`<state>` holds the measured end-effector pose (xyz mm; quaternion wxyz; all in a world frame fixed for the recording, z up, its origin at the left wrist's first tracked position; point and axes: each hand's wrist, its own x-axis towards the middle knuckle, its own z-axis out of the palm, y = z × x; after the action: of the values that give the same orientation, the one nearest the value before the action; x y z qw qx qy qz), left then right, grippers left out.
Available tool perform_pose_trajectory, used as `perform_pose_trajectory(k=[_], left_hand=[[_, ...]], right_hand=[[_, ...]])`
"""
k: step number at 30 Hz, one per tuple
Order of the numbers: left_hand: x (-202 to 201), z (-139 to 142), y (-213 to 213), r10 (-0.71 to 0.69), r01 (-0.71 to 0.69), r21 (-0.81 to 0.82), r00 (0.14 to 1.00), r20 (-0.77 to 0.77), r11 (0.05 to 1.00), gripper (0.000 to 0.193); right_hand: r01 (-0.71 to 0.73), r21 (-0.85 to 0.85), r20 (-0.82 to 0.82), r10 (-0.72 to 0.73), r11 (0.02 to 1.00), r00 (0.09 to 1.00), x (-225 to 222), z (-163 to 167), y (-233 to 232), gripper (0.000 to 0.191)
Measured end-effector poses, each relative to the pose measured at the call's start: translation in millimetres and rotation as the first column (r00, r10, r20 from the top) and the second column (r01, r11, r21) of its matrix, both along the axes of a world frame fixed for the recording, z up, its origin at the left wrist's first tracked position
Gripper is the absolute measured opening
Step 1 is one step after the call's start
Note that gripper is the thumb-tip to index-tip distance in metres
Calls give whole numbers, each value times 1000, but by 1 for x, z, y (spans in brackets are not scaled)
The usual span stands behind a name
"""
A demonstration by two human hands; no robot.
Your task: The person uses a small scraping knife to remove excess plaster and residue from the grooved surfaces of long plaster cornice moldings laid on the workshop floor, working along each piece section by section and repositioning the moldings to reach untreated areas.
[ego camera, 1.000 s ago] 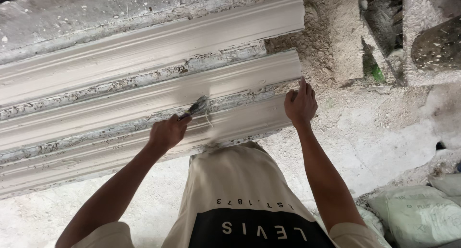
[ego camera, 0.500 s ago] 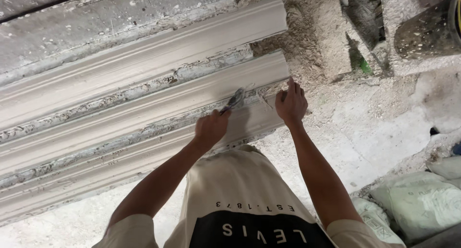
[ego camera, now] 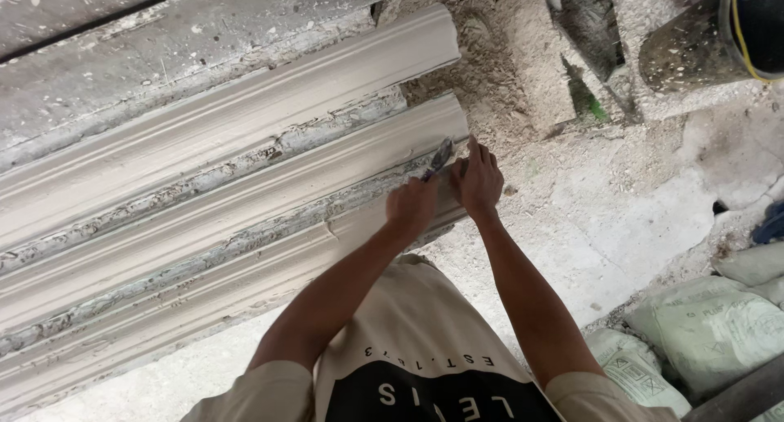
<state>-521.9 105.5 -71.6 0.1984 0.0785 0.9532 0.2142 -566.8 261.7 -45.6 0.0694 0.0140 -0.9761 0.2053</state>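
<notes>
A small metal scraping tool [ego camera: 439,159] is held in the left hand [ego camera: 411,207]; its long axis is set on a slant, with the blade pointed up and to the right toward the end of the mouldings [ego camera: 245,193]; the tip is laid in the rough groove between two plaster profiles, near their right ends. The left hand's fingers are closed tightly around the handle, which is hidden within the fist. The right hand [ego camera: 478,181] is laid flat just beside the tool, fingers extended and together, pressed on the moulding's end; nothing is gripped by it. Pale sacks [ego camera: 702,332] are seen at lower right.
</notes>
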Motion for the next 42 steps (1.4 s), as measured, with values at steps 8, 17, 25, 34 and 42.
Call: perform_pose_trajectory(k=[8, 17, 25, 34, 42], left_hand=[[-20, 12, 22, -18, 18, -24, 1000, 6, 1000, 24], [-38, 14, 52, -39, 39, -8, 999, 12, 999, 22], [-16, 10, -27, -174, 189, 28, 946, -274, 982, 36], [201, -3, -213, 455, -387, 267, 845, -282, 883, 54], [316, 28, -255, 853, -712, 483, 491, -177, 510, 50]], right_hand=[[11, 3, 36, -12, 1000, 999, 0, 4, -1, 54], [43, -62, 44, -41, 997, 998, -2, 8, -1, 68], [-37, -49, -195, 27, 998, 980, 1, 2, -5, 67], [-134, 159, -272, 174, 978, 947, 4, -32, -12, 37], [-552, -2, -490, 481, 834, 727, 88, -46, -159, 27]])
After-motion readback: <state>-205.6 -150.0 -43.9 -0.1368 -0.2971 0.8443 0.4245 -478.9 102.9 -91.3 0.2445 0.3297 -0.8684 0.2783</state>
